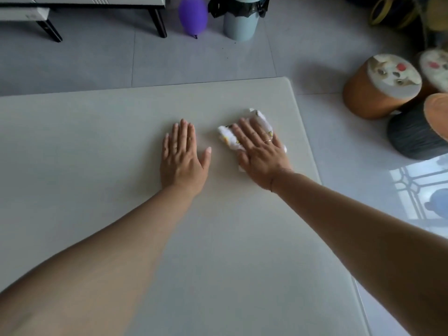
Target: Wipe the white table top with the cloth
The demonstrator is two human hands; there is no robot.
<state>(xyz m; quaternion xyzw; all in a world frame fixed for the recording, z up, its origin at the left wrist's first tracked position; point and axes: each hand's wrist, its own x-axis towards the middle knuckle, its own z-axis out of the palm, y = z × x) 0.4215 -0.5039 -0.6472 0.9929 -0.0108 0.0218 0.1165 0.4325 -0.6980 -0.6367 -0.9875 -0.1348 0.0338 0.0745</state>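
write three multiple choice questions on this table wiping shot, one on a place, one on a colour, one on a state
1. Where is the cloth? A on the floor; B under the right hand; C on a stool.
2. What colour is the balloon? A red; B green; C purple.
3. How is the left hand? A flat on the table top, fingers straight; B a fist; C pinching the cloth.
Answers: 1 B, straight fingers press on it; 2 C, it is plainly purple; 3 A, palm down, holding nothing.
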